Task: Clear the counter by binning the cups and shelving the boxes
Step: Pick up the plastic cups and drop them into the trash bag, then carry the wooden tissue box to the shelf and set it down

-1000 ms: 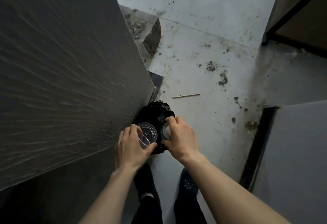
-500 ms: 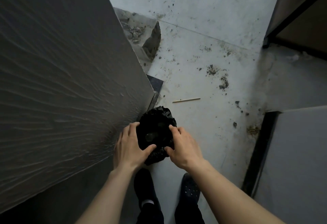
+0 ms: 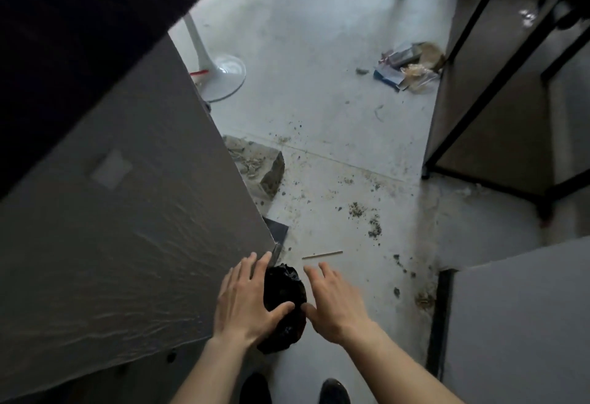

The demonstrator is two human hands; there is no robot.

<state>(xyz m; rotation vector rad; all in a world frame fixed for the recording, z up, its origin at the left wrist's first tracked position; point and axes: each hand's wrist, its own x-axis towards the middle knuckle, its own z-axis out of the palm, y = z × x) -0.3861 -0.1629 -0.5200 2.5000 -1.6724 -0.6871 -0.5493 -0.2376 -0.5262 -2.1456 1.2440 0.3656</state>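
A small bin lined with a black plastic bag [image 3: 284, 304] stands on the floor at the foot of the grey counter wall [image 3: 127, 244]. My left hand [image 3: 245, 301] hovers over the bin's left side, fingers spread, holding nothing. On the bin's right, my right hand [image 3: 335, 303] is also spread and empty. No cups show; the bag's dark inside hides whatever lies in it.
A thin wooden stick [image 3: 322, 255] lies just beyond the bin. Rubble [image 3: 258, 167] and dirt specks litter the floor. A white stool base [image 3: 223, 74] stands farther back, litter [image 3: 408, 65] lies by a black-framed shelf [image 3: 498, 84], and a grey panel [image 3: 523, 324] is at right.
A second ago each hand held a clear cup over the bag. The cups have dropped out of sight, both hands have opened and lifted, and my view has tilted up.
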